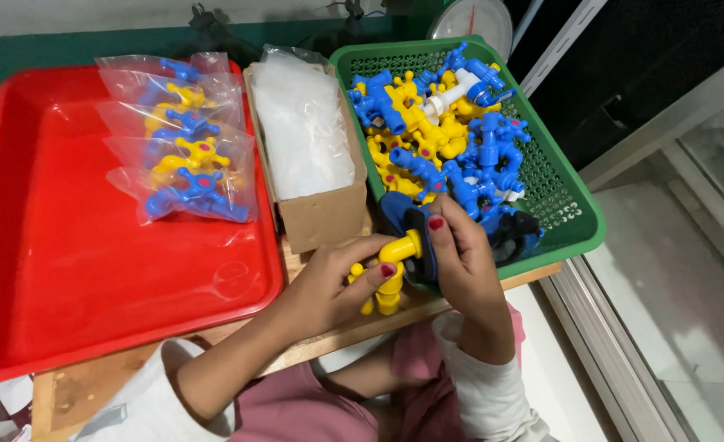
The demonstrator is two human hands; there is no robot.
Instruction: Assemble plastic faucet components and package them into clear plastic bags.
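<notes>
My left hand (329, 282) grips a yellow plastic tap (391, 266) at the front edge of the wooden table. My right hand (460, 250) holds a dark blue roll of tape (411, 229) against the tap's threaded end, thumb pressed on it. Both hands work just in front of the green basket (570, 192), which is filled with several blue, yellow and white plastic taps (435, 123).
A red tray (67, 262) on the left holds several clear bags of blue and yellow taps (186, 147). A cardboard box (321, 217) with clear plastic bags (300, 123) stands between tray and basket. A weighing scale (472, 18) sits behind the basket. The table edge (313, 348) runs near my lap.
</notes>
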